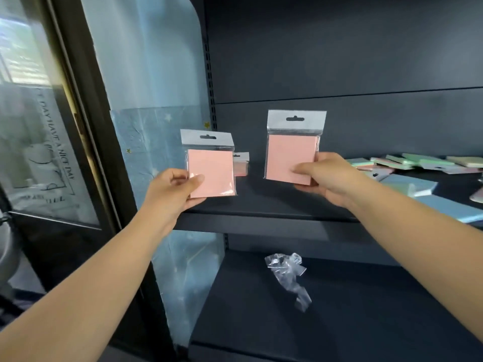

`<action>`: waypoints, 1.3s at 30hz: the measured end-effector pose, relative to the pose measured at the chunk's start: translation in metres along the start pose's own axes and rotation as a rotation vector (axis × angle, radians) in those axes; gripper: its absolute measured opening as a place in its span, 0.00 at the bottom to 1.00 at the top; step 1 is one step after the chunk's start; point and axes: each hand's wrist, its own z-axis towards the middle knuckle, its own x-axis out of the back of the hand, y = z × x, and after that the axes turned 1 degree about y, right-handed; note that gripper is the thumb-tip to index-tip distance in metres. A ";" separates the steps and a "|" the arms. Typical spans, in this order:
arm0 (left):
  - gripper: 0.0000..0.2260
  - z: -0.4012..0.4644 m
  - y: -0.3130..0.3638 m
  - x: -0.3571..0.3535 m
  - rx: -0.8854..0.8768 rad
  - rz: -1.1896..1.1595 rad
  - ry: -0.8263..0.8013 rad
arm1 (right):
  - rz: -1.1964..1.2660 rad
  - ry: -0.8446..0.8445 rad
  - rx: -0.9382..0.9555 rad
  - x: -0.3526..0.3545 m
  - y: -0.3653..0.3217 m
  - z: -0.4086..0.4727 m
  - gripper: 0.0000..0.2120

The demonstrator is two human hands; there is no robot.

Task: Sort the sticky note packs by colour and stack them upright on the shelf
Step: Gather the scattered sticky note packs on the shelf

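Head view showed the left hand (173,190) and the right hand (326,177) each with fingers pinched on a pink pack (211,176) and a second pink pack (290,158), both upright over the shelf (261,207). A third pack (241,163) stood at the back, unsorted packs (418,163) lying well apart to the right. Judging by the slick wrappers and thin bases, either pack could slip or topple when set down, and might knock over the third pack.

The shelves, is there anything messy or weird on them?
Yes. A crumpled clear plastic wrapper lies loose on the lower shelf. On the upper shelf, a pile of packs lies flat and jumbled at the right, not upright.
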 end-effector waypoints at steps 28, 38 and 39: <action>0.10 0.194 -0.052 -0.037 0.075 0.731 -0.404 | -0.166 0.086 -0.185 -0.054 0.014 0.116 0.08; 0.23 0.203 -0.071 -0.029 -0.106 0.920 -0.430 | -0.343 0.090 -0.263 -0.098 0.024 0.119 0.10; 0.23 0.201 -0.070 -0.027 -0.085 0.835 -0.432 | -0.375 0.086 -0.248 -0.101 0.025 0.118 0.10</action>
